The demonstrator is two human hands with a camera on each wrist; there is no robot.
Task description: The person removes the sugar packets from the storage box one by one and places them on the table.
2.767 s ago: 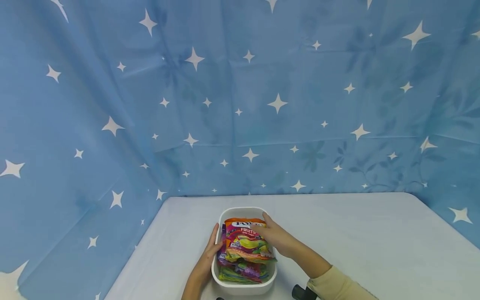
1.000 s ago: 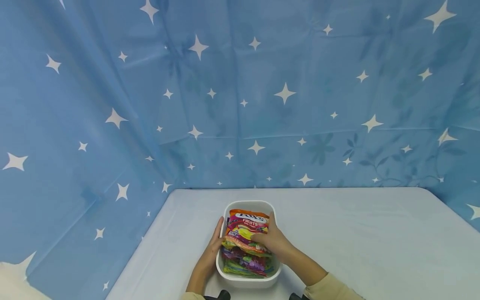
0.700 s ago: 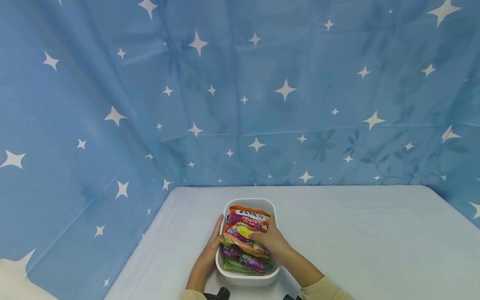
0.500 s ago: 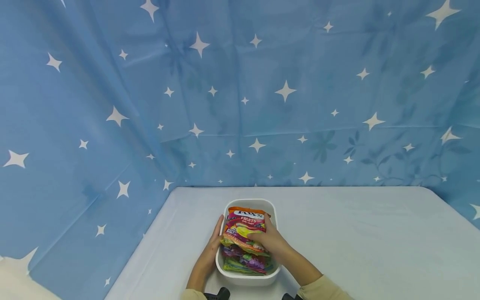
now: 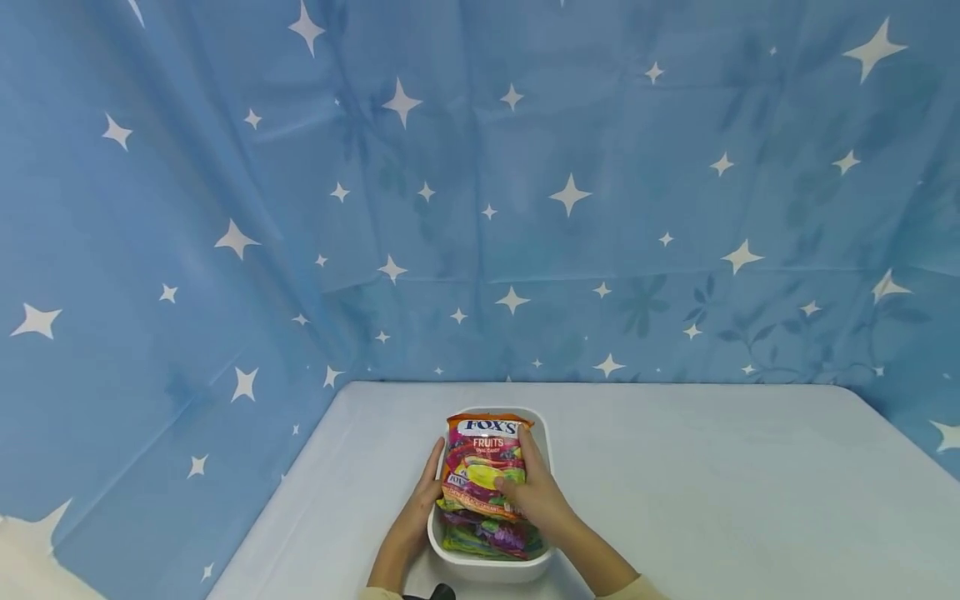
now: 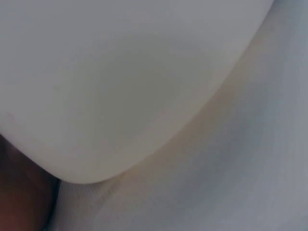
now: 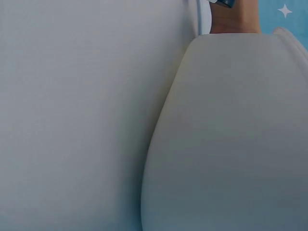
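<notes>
In the head view, a white tub [image 5: 487, 570] stands on the table with several candy bags inside. My left hand [image 5: 417, 508] holds its left wall, straight fingers along the outside and thumb at the rim. My right hand [image 5: 536, 492] grips the right edge of the top bag, an orange-and-red Fox's Fruits candy bag [image 5: 480, 446], thumb on its front; the other fingers are mostly hidden. That bag overlaps the tub's left rim. Beneath it lie purple and green candy bags [image 5: 491, 537]. The wrist views show mainly the tub's wall [image 6: 144, 96].
A white cloth covers the table [image 5: 712, 492], which stretches far to the right. Behind and to the left hangs a blue curtain [image 5: 480, 250] with white stars. A small black device [image 5: 441, 592] shows at my left wrist.
The Fox's bag has shifted left relative to the tub and now overlaps its left rim, my right hand moving with it. My left hand stays at the tub's side. The head view tilted slightly.
</notes>
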